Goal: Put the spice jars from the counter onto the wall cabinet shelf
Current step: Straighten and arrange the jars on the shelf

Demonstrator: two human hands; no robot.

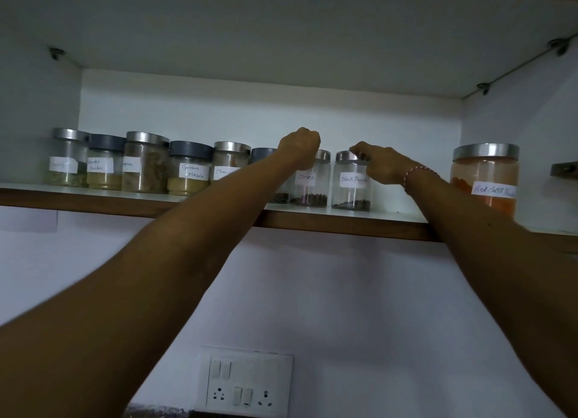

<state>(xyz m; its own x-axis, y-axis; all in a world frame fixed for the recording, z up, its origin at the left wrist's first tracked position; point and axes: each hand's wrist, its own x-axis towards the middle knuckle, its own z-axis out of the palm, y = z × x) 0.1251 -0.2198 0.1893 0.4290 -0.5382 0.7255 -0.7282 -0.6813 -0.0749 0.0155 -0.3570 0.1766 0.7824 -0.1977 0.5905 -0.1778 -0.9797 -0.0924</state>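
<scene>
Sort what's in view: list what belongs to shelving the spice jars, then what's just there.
Belongs: Cloves jar, Black Pepper jar, Garam Masala jar, Red chilli jar, shelf, left hand, right hand.
Just there: switchboard, wrist thread.

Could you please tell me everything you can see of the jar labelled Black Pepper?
The Black Pepper jar is clear, glass by the look of it, with a silvery lid and a white handwritten label. It stands upright on the shelf, right of the Cloves jar, with only a thin dark layer at its bottom. The right hand holds it at the lid.
</scene>
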